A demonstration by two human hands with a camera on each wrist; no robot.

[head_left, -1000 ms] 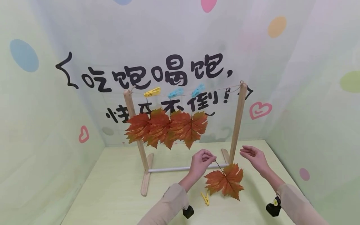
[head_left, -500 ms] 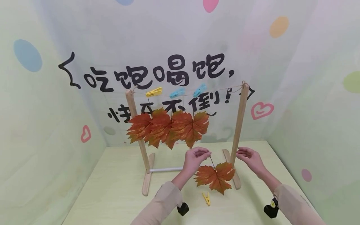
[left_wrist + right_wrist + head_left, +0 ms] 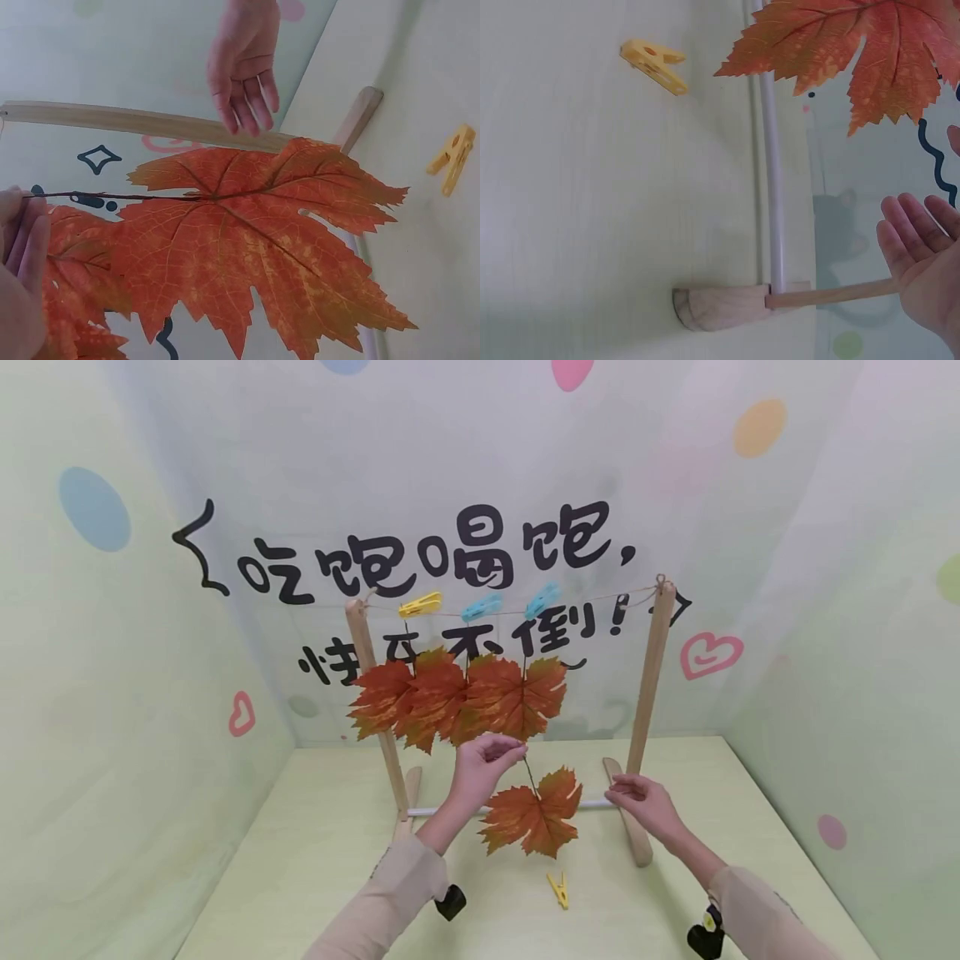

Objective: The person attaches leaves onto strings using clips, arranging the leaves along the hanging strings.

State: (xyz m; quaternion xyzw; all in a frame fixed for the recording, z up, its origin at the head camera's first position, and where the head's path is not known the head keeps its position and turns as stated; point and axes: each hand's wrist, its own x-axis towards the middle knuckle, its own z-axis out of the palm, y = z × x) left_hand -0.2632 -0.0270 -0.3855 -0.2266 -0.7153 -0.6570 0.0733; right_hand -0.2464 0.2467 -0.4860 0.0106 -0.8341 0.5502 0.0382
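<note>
My left hand (image 3: 482,768) pinches the thin stem of an orange-red maple leaf (image 3: 536,817), which hangs below the fingertips in front of the rack. In the left wrist view the leaf (image 3: 247,240) spreads wide and its stem runs back to the fingers. My right hand (image 3: 648,810) holds nothing; its fingers are relaxed beside the rack's right foot. On the tabletop below the leaf lies a yellow clothespin (image 3: 558,890), also seen in the right wrist view as a yellow clothespin (image 3: 654,66). Several similar leaves (image 3: 442,693) hang behind from the string.
The wooden rack (image 3: 651,677) has two posts, a string across the top and a white bar (image 3: 598,803) below. On the string sit a yellow clothespin (image 3: 420,604) and two blue clothespins (image 3: 482,607). Printed cloth walls surround the pale table (image 3: 315,860).
My left hand has moved left and slightly up with the maple leaf, and my right hand has moved left and down. The head view has shifted slightly. The loose clothespin stays on the table.
</note>
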